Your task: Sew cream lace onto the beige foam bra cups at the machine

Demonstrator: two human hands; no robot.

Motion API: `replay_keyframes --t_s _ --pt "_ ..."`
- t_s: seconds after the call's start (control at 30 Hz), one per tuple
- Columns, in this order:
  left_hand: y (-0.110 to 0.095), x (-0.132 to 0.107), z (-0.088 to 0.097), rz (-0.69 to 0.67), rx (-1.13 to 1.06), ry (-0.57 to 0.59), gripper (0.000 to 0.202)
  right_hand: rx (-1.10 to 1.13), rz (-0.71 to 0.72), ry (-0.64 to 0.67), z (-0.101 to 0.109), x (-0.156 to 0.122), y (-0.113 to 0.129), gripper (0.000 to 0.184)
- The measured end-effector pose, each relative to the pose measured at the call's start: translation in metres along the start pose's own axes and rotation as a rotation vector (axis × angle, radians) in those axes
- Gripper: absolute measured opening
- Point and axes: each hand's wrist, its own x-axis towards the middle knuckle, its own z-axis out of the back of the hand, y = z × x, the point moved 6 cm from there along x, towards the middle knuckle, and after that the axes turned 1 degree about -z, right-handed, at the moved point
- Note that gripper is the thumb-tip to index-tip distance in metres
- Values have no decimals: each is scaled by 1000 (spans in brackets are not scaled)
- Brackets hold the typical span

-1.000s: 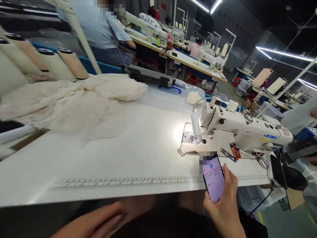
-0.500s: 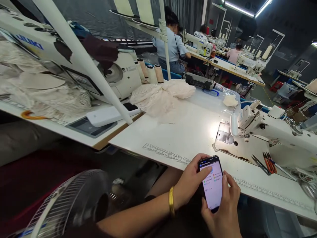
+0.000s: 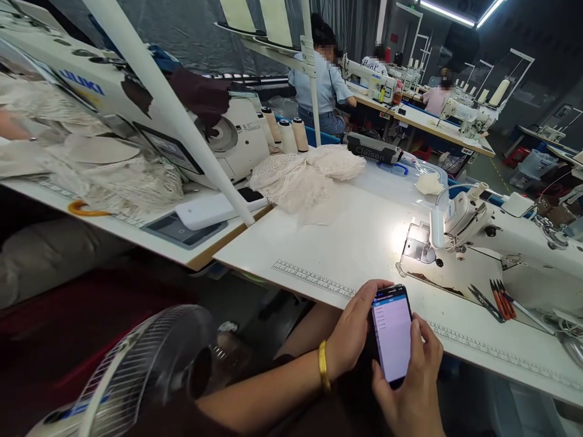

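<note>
A smartphone [image 3: 392, 343] with a lit, pale screen is gripped upright between both hands, just off the table's front edge. A few lines of small text, too small to read, run under a blue bar. Along the phone's upper left edge my left hand [image 3: 353, 331] is closed, with a gold bracelet [image 3: 323, 365] at its wrist. My right hand [image 3: 416, 379] clasps the lower right side, its fingers partly hidden behind the phone. Just past the phone lies the white sewing table [image 3: 350, 243] with a printed ruler strip.
A sewing machine [image 3: 483, 221] with a lit lamp stands right, near snips [image 3: 503, 297]. Cream lace fabric [image 3: 310, 176] lies at the back beside thread cones [image 3: 298, 135]. A fan [image 3: 150, 358] is low left. Another person's arm [image 3: 11, 125] shows at the left edge; co-workers sit beyond.
The phone's screen has switched from coloured icons to a short text list. My left thumb has moved off the screen to its edge. The view has shifted slightly left.
</note>
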Motion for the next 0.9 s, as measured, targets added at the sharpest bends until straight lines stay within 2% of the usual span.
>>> replay_keyframes --t_s 0.27,0.67,0.9 --pt "-3 -1 -6 32 -42 2 42 8 -3 3 2 2 2 93" --pt "4 -1 -13 27 0 65 51 -10 -20 -11 6 -2 -4 90" --pt "6 -3 -17 16 44 96 52 -52 65 -49 6 -9 -13 95"
